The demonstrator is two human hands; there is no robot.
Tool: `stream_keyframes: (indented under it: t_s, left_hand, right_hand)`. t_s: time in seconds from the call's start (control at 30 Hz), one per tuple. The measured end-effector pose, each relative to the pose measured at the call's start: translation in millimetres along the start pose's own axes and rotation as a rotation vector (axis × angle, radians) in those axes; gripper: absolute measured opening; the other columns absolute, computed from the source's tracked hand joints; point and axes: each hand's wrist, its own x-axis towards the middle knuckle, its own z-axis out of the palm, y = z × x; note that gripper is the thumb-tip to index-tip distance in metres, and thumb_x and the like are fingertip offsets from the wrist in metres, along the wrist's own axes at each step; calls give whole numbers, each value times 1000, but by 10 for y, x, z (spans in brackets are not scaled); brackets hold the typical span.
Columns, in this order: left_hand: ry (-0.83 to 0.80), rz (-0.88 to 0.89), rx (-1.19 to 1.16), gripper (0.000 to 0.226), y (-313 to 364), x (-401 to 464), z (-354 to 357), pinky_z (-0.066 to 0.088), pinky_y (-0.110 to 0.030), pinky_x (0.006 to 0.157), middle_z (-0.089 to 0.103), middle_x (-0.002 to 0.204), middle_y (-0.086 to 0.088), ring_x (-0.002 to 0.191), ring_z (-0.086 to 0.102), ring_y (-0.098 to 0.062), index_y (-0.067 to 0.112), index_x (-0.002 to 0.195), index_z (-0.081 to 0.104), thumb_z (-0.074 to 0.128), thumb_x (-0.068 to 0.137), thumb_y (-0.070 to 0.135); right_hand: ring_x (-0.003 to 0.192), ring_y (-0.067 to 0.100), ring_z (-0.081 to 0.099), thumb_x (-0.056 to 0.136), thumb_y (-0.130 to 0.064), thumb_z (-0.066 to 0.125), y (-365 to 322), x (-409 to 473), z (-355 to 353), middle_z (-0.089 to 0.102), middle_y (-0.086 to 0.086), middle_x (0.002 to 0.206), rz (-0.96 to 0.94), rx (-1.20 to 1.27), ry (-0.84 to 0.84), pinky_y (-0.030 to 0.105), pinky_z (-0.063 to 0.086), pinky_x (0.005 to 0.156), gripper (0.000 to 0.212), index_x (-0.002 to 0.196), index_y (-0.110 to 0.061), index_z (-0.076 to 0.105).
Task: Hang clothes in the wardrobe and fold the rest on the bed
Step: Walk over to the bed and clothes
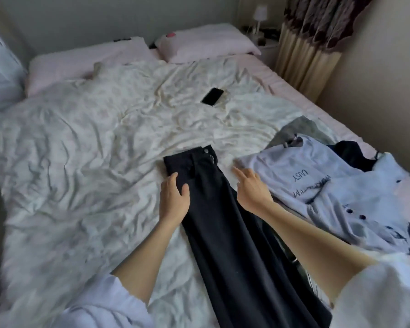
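1. The bed [81,143] fills the view, covered by a crumpled white duvet, with two pillows [206,43] at the far end.
2. A pile of clothes [341,185] lies on the near right of the bed. A white printed top is seen uppermost, a white buttoned garment nearer, and dark and grey items beneath. None of it looks folded, so most of the work is judged to be left.
3. Dark trousers [234,233] are laid lengthwise in the middle, just left of the pile, with the waistband far and the legs running near. They appear doubled leg on leg but not yet folded across, so this fold is judged to be only begun.
4. The left hand [174,197] is laid on the trousers' left edge below the waistband, fingers loosely bent; a firm grip cannot be confirmed.
5. The right hand [252,188] is held released, fingers extended, between the trousers and the pile.
6. A phone [212,96] lies on the duvet, far of the trousers.
7. No wardrobe, hung garment or folded stack is in view.
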Motion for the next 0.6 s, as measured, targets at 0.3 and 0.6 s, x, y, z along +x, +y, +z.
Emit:
stream_keyframes:
  t_s: [0.3, 0.6]
  left_hand:
    - [-189, -369, -43, 43, -916, -1479, 952, 40, -32, 95, 39, 139, -11, 120, 48, -25, 7, 139, 37, 41, 97, 15]
    - [-154, -544, 28, 22, -1243, -2349, 1366, 47, -36, 74, 62, 88, -6, 84, 59, -28, 6, 91, 52, 52, 92, 28]
  right_hand:
    - [125, 27, 40, 97, -14, 38, 1015, -1825, 1095, 41, 8, 138, 499, 159, -84, 41, 38, 99, 44, 141, -14, 35]
    - [112, 31, 49, 93, -15, 50, 1317, -2849, 1466, 58, 9, 119, 578, -4, 87, 43, 38, 86, 37, 129, -8, 52]
